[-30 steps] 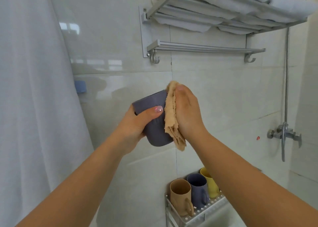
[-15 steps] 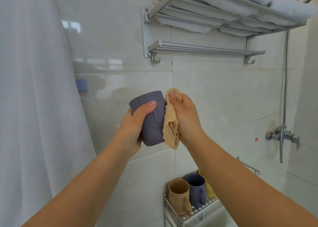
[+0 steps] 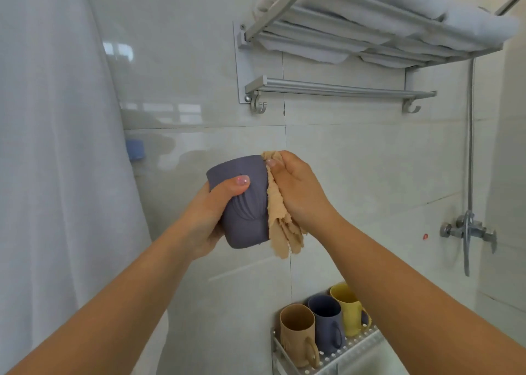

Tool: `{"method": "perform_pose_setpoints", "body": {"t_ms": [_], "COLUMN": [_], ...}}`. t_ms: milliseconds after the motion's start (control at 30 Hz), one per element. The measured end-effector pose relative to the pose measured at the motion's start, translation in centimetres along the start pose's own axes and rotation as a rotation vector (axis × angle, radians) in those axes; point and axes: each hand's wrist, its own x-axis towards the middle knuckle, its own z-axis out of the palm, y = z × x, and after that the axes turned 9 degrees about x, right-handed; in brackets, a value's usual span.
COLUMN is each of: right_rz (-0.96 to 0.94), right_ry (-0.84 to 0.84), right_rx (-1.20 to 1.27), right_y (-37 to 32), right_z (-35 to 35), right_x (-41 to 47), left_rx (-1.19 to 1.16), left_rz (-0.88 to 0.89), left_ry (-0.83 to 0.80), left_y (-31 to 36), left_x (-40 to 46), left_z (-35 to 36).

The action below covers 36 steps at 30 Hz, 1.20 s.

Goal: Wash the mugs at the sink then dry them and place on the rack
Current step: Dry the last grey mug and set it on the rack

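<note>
While the left hand (image 3: 210,218) is gripping the purple mug (image 3: 244,204), now turned more upright, the right hand (image 3: 299,189) is pressing the cloth (image 3: 280,226) lower along its side; drying is continuing.

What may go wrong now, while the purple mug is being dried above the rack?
The left hand alone grips the purple mug; if still wet, it may slip and fall. The cloth hangs loose from the right hand. Below, three mugs crowd the rack, so placing may knock one.

Bare forearms, no sleeves; pink glitter polish, left hand (image 3: 209,218) thumbnail.
</note>
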Motion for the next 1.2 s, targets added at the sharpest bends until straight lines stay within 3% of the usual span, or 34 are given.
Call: {"method": "perform_pose_setpoints", "body": {"t_ms": [100, 200, 333, 667, 933, 1033, 1100, 1200], "right_rz": [0.047, 0.282, 0.425, 0.678, 0.678, 0.685, 0.637, 0.614], "right_ry": [0.071, 0.209, 0.199, 0.236, 0.246, 0.303, 0.25, 0.268], "right_rx": [0.075, 0.415, 0.824, 0.933, 0.962, 1.02, 0.997, 0.993], "right_y": [-0.1, 0.2, 1.3, 0.7, 0.2, 0.4, 0.8, 1.2], "right_z": [-0.2, 0.2, 1.4, 3.3, 4.2, 3.3, 2.3, 1.8], "right_x": [0.6, 0.6, -0.3, -3.1, -3.7, -2.7, -2.3, -2.4], "left_rx": [0.065, 0.094, 0.035, 0.084, -0.006, -0.05, -0.056, -0.046], "left_rz": [0.05, 0.108, 0.163, 0.228, 0.19, 0.155, 0.175, 0.182], "left_ry": [-0.011, 0.043, 0.202, 0.535, 0.593, 0.535, 0.469, 0.476], "left_y": [0.3, 0.0, -1.0, -2.2, -2.3, -2.1, -1.9, -1.9], "left_x": [0.2, 0.4, 1.1, 1.5, 1.2, 1.2, 1.2, 1.1], "left_z": [-0.1, 0.2, 0.6, 2.0, 2.3, 2.2, 2.2, 2.2]}}
